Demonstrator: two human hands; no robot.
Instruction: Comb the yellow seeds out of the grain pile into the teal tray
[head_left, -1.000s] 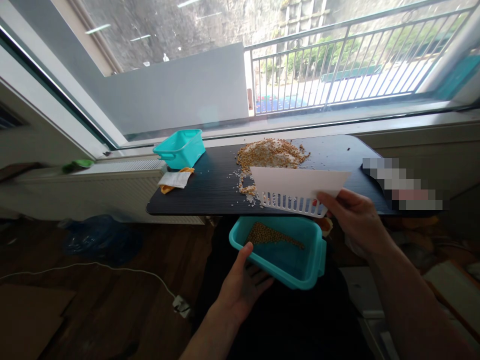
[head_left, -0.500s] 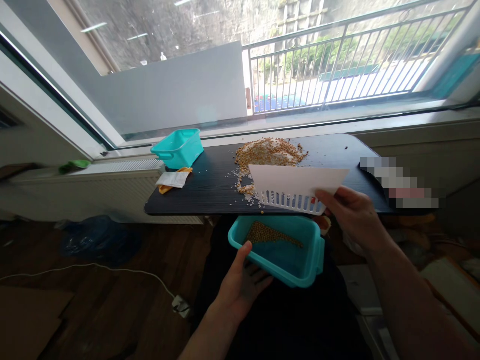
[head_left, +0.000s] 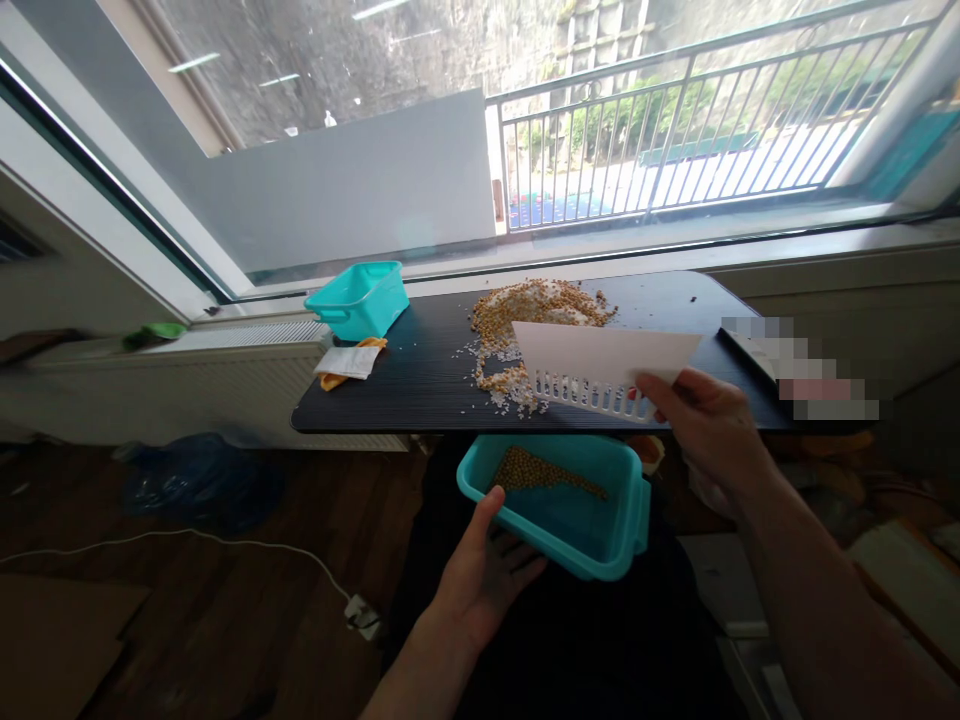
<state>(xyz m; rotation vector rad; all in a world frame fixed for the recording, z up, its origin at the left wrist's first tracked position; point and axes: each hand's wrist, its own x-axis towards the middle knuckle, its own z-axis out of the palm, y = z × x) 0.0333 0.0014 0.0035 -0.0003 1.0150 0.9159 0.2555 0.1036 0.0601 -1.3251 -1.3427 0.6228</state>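
Observation:
My right hand (head_left: 705,430) grips a white slotted basket (head_left: 600,370) by its right end, tilted over the front edge of the black table (head_left: 420,390). Behind the basket lies a heap of tan beans mixed with white grains (head_left: 536,305), with loose grains scattered to its left. My left hand (head_left: 480,570) supports a teal tub (head_left: 559,500) from below, thumb on its near wall, just under the table edge. A strip of tan beans lies in the tub.
A second teal tub (head_left: 360,298) stands at the table's back left, beside a white and orange packet (head_left: 349,362). A radiator (head_left: 150,385) runs along the left under the window. A white cable and plug (head_left: 360,612) lie on the wooden floor.
My right hand has drawn the white basket slightly right and back onto the table. The teal tub and my left hand have stayed put.

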